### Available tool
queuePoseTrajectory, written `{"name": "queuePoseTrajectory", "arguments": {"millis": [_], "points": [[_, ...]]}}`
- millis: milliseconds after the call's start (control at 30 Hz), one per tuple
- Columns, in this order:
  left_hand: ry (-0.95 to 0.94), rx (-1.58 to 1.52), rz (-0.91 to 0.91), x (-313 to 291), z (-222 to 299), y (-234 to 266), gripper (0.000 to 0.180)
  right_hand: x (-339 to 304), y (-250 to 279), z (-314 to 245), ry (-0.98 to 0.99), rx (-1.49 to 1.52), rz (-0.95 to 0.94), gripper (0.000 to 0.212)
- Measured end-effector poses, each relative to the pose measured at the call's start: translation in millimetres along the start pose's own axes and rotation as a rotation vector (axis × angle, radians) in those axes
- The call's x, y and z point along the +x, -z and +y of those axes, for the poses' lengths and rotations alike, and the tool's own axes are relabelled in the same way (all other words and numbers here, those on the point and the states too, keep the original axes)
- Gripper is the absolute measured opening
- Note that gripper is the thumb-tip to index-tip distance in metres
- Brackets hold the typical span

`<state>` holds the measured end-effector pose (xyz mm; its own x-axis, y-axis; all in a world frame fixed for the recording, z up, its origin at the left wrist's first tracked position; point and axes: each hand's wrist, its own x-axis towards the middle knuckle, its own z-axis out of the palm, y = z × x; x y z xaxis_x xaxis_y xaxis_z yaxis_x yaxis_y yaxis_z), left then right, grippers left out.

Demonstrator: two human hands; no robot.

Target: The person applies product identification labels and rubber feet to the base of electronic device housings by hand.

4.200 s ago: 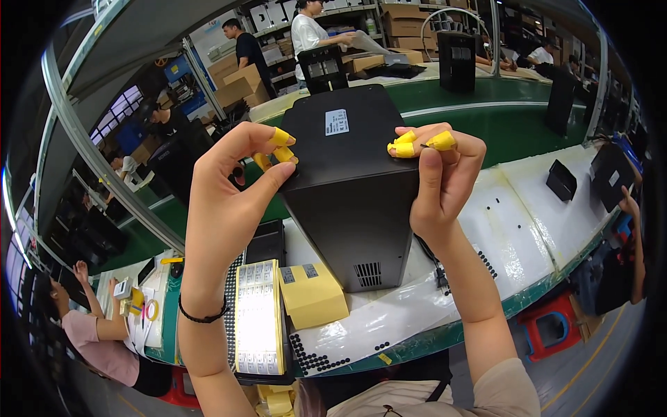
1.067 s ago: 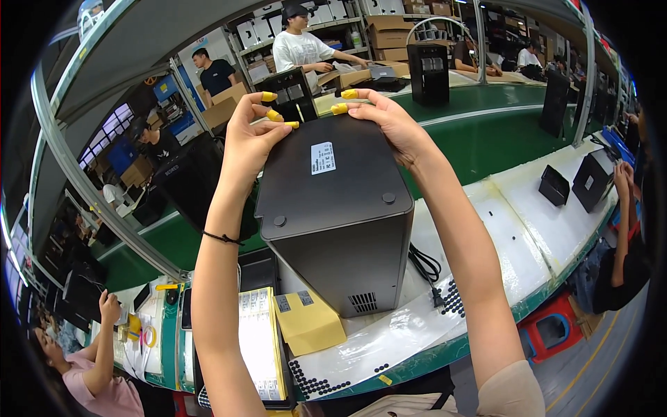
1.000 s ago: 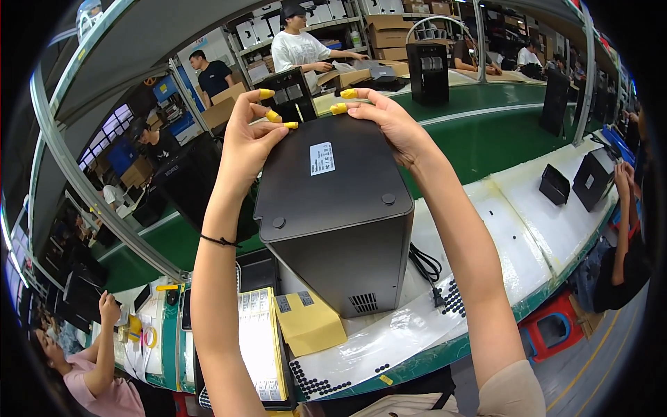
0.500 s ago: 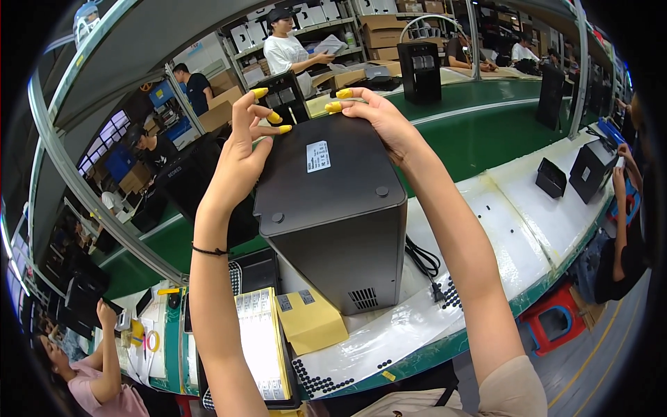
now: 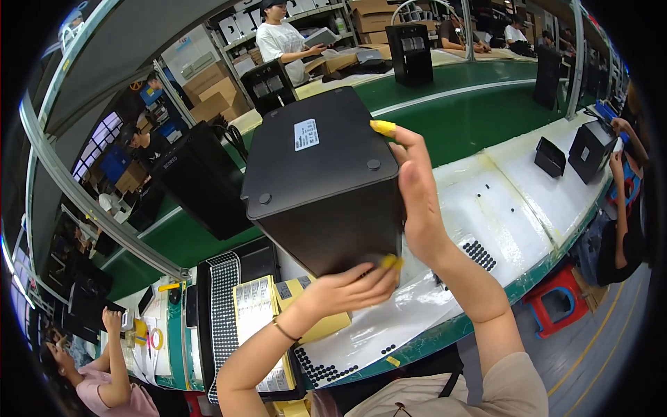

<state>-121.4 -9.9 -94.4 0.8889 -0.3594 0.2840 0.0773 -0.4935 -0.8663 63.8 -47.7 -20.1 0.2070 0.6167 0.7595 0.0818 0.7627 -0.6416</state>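
A black box-shaped appliance (image 5: 319,153) stands before me with its underside up, showing a white label and round feet. My right hand (image 5: 420,201) presses against its right side, thumb and fingers along the edge. Low on its near face, my left hand (image 5: 354,286) lies with fingers reaching to the lower right corner and covering the vent area. Both hands grip the appliance between them, and yellow finger cots cover some fingertips. Left of it lie a yellow-backed label sheet stack (image 5: 253,302) and a black tray (image 5: 257,260) with sheets of small black round pads (image 5: 224,299).
Beyond the bench runs a green conveyor (image 5: 472,132) carrying black appliances (image 5: 410,55). Loose black pads (image 5: 323,368) lie on the bench's plastic cover. A red stool (image 5: 556,306) stands at right. Co-workers (image 5: 281,42) sit or stand around; one (image 5: 104,379) is close on my left.
My left hand has come down from the appliance's far top edge to its lower near face. My right hand has slid from the far edge to the right side. The appliance has shifted slightly left.
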Motion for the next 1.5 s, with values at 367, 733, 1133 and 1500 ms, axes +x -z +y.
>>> {"name": "queuePoseTrajectory", "arguments": {"millis": [367,733,1133,1500], "points": [[0.096,0.341,-0.136,-8.0,11.9,-144.9,0.045,36.0,-12.0,13.0,-0.007,0.000,-0.147,0.053],[0.132,-0.097,-0.333,-17.6,-5.4,-207.5,0.043,53.6,37.9,113.3,-0.038,-0.039,-0.060,0.037],[0.925,-0.569,-0.045,-49.8,-59.5,-121.1,0.040,212.5,52.2,207.0,-0.180,-0.117,0.161,0.021],[2.302,-0.071,0.575,-243.1,-275.2,-145.9,0.103,222.5,19.0,183.8,-0.447,-0.316,0.305,0.054]]}}
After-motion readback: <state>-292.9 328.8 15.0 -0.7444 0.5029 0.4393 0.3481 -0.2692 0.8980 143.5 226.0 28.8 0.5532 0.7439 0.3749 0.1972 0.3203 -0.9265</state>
